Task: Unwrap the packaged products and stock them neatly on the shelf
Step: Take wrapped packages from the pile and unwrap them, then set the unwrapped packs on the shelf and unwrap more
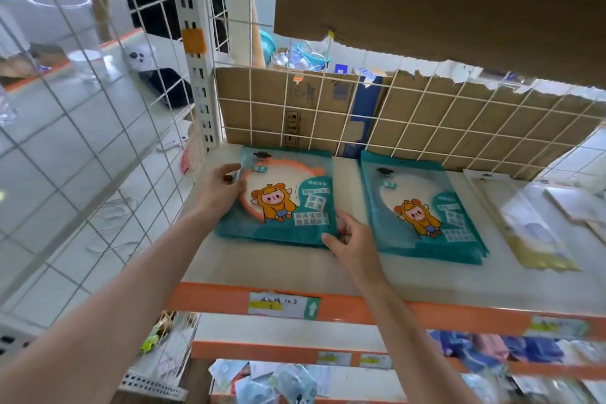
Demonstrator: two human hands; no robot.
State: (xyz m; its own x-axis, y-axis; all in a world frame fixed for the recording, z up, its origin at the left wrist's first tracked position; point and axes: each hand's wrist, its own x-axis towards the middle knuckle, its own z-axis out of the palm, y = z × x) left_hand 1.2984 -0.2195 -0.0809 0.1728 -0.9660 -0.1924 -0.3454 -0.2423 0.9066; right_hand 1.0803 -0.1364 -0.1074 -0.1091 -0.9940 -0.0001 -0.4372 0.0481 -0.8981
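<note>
A stack of teal packets [285,193] with a cartoon figure and an orange ring lies flat at the left of the white shelf [354,272]. My left hand [219,187] holds its upper left edge with curled fingers. My right hand [351,239] grips its lower right corner. A second stack of the same teal packets [423,207] lies to the right, a gap apart.
Pale clear packets [531,226] lie at the shelf's right. A white wire grid [393,115] with cardboard behind it backs the shelf. An orange front rail [360,308] carries a price label. Lower shelves hold more packets. A wire side panel [82,141] stands on the left.
</note>
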